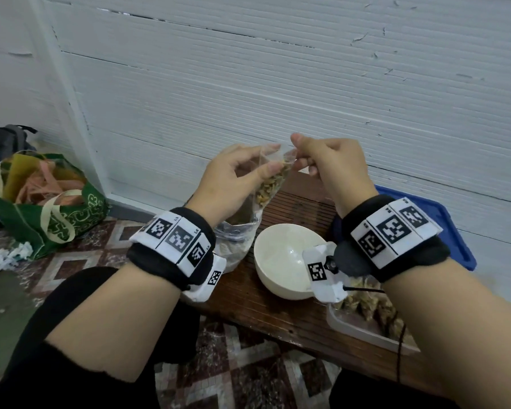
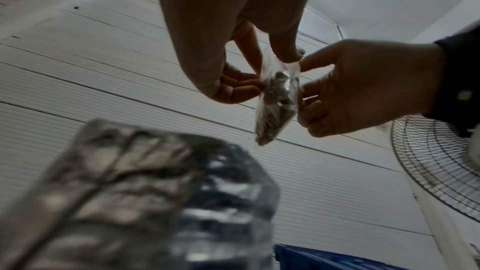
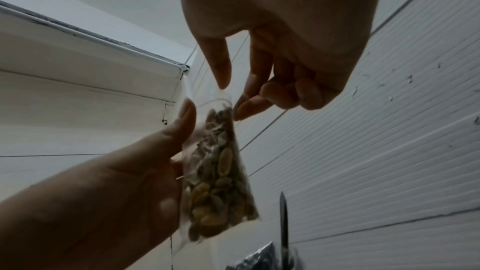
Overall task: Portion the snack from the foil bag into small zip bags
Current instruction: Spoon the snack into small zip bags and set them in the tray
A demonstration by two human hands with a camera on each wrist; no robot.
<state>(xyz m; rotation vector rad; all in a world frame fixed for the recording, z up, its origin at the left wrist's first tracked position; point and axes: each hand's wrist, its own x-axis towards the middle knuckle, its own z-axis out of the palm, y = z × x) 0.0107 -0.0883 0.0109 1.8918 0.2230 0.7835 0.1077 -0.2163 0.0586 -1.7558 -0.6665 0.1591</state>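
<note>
Above the white bowl (image 1: pixel 281 255), my left hand (image 1: pixel 236 178) and right hand (image 1: pixel 331 169) both pinch the top of a small zip bag (image 1: pixel 273 181) of seeds.

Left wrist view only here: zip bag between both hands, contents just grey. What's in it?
Observer: The right wrist view shows the small zip bag more than half full of pale oval seeds.
Operator: Anything staged under the hands?
Observer: Head view: an empty white bowl on the wooden table, right of the foil bag.
Operator: Finished bags?
Observer: A clear container at the table's near right corner holds filled bags.
</note>
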